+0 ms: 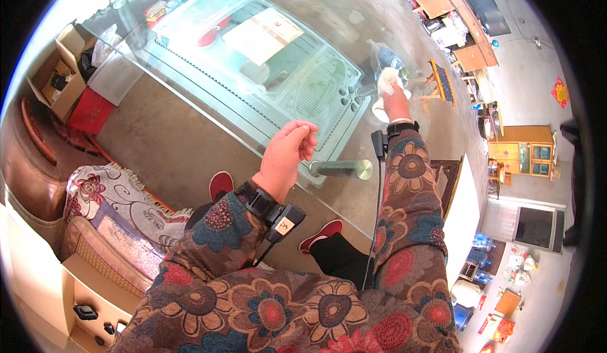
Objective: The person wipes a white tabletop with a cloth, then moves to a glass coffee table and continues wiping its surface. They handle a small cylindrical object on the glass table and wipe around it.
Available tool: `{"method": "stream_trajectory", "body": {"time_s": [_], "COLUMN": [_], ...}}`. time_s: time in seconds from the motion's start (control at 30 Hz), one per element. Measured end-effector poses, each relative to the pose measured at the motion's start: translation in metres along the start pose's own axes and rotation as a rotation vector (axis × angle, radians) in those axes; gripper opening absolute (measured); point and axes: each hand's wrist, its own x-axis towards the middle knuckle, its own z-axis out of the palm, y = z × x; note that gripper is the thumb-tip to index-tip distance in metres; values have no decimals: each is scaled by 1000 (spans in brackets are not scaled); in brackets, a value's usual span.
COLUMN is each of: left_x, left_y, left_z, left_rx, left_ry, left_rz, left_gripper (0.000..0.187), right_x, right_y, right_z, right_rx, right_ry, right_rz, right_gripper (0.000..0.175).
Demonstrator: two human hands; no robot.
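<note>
A white cloth [390,77] is bunched in my right hand [397,105], which reaches out over the right end of a glass-topped table [199,85]. Part of the cloth hangs below the fingers. My left hand [284,156] hovers near the table's front edge, its fingers curled in towards the thumb, with nothing visible in them. Beside it is a cylindrical metal table leg [341,169]. A cream paper folder [263,35] with red print lies at the table; whether it rests on the top glass or a lower layer, I cannot tell.
A red-topped stool or bag is not distinguishable, but a cardboard box [59,80] and a red packet [92,111] stand at left. A fringed cover [128,206] drapes the seat. Behind my right hand are a plastic bag [383,56] and a small wooden stool [438,82].
</note>
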Motion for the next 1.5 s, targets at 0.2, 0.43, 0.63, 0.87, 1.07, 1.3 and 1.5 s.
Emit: {"method": "stream_trajectory", "body": {"time_s": [0.2,0.43,0.63,0.87,1.07,1.3,1.5], "left_x": [0,0,0,0,-3,-1,1], "left_y": [1,2,2,2,2,-4,-12], "left_z": [1,-1,0,-1,-5,-8,-12], "left_rx": [-3,-40,-85,-82,-174,-297,-237], "left_ry": [10,10,30,91,159,321,359], "left_rz": [14,30,72,83,128,48,37], "left_gripper": [17,17,17,19,19,17,25], "right_x": [-7,-26,-41,-51,-63,-82,-97], "right_y": [-104,-189,-227,-256,-275,-301,-321], "right_z": [11,32,35,52,50,37,21], "right_rx": [236,266,328,308,380,401,321], "right_ry": [-144,-234,-258,-317,-402,-521,-844], "right_rz": [-177,-354,-475,-640,-817,-938,-934], "right_gripper": [40,38,38,34,36,28,40]}}
